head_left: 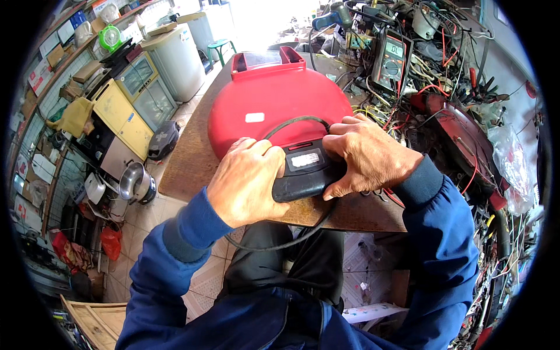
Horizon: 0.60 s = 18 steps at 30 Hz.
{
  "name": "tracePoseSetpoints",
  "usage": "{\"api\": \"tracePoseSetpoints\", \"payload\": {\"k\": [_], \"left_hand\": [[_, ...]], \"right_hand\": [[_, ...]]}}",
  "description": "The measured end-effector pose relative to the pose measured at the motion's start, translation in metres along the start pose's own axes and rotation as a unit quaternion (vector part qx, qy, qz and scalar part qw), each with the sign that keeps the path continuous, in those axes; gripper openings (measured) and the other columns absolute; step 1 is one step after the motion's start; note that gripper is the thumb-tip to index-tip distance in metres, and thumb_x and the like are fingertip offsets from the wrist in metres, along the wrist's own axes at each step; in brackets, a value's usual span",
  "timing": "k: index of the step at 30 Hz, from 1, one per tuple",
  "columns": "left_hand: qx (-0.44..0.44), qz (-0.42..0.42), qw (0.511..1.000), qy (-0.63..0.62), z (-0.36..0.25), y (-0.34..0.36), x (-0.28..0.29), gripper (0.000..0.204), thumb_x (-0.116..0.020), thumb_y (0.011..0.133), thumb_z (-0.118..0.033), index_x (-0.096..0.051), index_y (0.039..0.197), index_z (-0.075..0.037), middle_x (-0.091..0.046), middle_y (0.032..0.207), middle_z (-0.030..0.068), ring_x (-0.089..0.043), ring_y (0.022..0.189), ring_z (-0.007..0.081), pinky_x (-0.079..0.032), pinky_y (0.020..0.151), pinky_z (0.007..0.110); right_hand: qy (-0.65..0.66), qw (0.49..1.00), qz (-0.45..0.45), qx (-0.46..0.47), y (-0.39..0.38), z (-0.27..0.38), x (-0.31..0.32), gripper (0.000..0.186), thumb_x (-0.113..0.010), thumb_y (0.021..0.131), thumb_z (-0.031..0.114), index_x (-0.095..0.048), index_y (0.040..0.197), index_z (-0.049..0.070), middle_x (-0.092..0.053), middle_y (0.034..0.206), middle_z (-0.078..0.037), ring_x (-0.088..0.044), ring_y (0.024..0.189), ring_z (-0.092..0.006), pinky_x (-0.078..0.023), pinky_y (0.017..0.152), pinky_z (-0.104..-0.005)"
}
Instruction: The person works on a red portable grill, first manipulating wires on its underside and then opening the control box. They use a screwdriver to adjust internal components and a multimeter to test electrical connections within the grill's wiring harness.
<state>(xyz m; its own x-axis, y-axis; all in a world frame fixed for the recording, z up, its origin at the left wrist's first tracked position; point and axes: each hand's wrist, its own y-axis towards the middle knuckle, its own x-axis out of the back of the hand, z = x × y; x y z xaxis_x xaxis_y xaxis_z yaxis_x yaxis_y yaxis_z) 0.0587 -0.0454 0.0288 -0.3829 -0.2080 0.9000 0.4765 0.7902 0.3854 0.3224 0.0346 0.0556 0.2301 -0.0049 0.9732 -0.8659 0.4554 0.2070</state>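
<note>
At the frame's centre, the left hand (248, 181) and right hand (376, 150) grip opposite sides of a black, boxy plastic housing (306, 185) against a rounded, glossy red shell (277, 93). The dark, flexible cable (256, 249) looping below could snag on the black cloth trousers (256, 274), jerking the housing.

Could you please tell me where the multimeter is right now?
In the head view, the multimeter is at upper right, among tangled wires, to the right of the red appliance.
</note>
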Motion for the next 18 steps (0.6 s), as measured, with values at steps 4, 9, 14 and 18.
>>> {"api": "tracePoseSetpoints", "payload": {"k": [4,9,14,18], "left_hand": [[-0.008,-0.013,1.000,-0.001,0.001,0.001,-0.002,0.050,-0.095,0.057,-0.029,-0.061,0.088,-0.008,-0.064,0.091,0.0130,-0.064,0.093,0.0360,-0.051,0.089,0.045],[-0.005,-0.016,1.000,-0.004,0.000,-0.001,-0.002,0.051,-0.094,0.057,-0.027,-0.060,0.090,-0.008,-0.064,0.091,0.0128,-0.063,0.094,0.0361,-0.051,0.089,0.046],[-0.002,-0.019,1.000,-0.011,0.001,-0.002,-0.002,0.051,-0.094,0.058,-0.026,-0.060,0.090,-0.008,-0.063,0.092,0.0127,-0.063,0.095,0.0359,-0.051,0.089,0.046],[-0.001,-0.018,1.000,-0.024,0.003,-0.003,-0.003,0.051,-0.094,0.058,-0.027,-0.060,0.091,-0.008,-0.063,0.094,0.0127,-0.063,0.095,0.0359,-0.050,0.090,0.046]], "right_hand": [[-0.019,1.000,0.013,-0.007,-0.001,0.006,0.005,0.055,-0.095,0.063,0.047,-0.067,0.084,0.004,-0.065,0.088,-0.013,-0.065,0.094,-0.0356,-0.049,0.091,-0.0471],[-0.011,0.999,0.031,-0.002,0.003,0.003,0.009,0.054,-0.095,0.063,0.045,-0.066,0.082,0.004,-0.066,0.086,-0.013,-0.066,0.091,-0.0354,-0.047,0.095,-0.0467],[0.009,0.999,0.022,0.028,0.007,-0.004,0.004,0.057,-0.095,0.063,0.048,-0.063,0.080,0.004,-0.064,0.084,-0.013,-0.064,0.088,-0.0353,-0.046,0.095,-0.0464],[0.022,0.999,0.029,0.039,0.008,-0.007,0.007,0.060,-0.095,0.063,0.052,-0.061,0.077,0.005,-0.062,0.081,-0.013,-0.062,0.084,-0.0355,-0.046,0.093,-0.0459]]}}
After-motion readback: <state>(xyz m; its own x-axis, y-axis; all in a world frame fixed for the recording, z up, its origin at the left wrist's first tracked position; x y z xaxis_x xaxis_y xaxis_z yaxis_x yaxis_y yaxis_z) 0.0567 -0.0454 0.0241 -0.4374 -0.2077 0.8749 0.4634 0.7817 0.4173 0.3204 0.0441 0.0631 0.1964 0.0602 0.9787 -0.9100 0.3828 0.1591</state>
